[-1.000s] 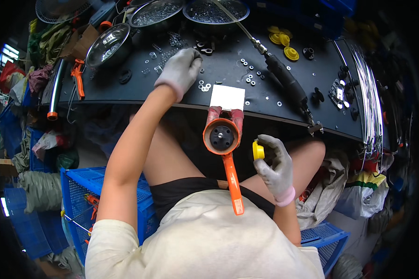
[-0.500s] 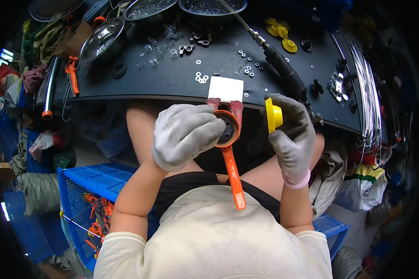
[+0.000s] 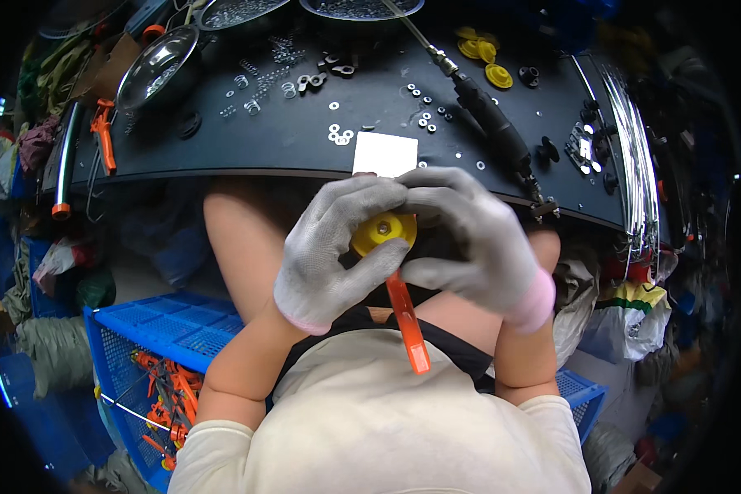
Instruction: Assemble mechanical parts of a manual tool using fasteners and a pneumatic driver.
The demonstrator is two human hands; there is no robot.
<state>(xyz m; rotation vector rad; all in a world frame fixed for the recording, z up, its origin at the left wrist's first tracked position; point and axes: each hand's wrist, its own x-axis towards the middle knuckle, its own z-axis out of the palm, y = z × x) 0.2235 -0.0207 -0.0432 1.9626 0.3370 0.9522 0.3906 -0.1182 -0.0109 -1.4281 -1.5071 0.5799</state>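
Note:
My left hand [image 3: 329,247], in a grey-white work glove, is closed around a yellow round cap [image 3: 370,236] with a metal hex piece in its centre. The cap sits over the round head of an orange-handled part, held in front of my lap. Its orange handle [image 3: 410,329] points down toward my shirt. My right hand [image 3: 477,239], gloved with a pink cuff, curves around the right side of the cap. Motion blurs its fingers, so their grip is unclear. The part's round head is mostly hidden by the cap and gloves.
A white block [image 3: 385,155] stands at the edge of the dark table [image 3: 255,152]. Beyond lie springs, washers [image 3: 339,136], yellow caps [image 3: 498,76] and a power driver [image 3: 490,119]. Metal bowls [image 3: 158,70] stand at the back. A blue crate [image 3: 165,329] with orange parts is at left.
My right hand has brought the yellow cap left onto the round head, whose dark inside showed before. My left hand now grips the cap. The view has shifted slightly.

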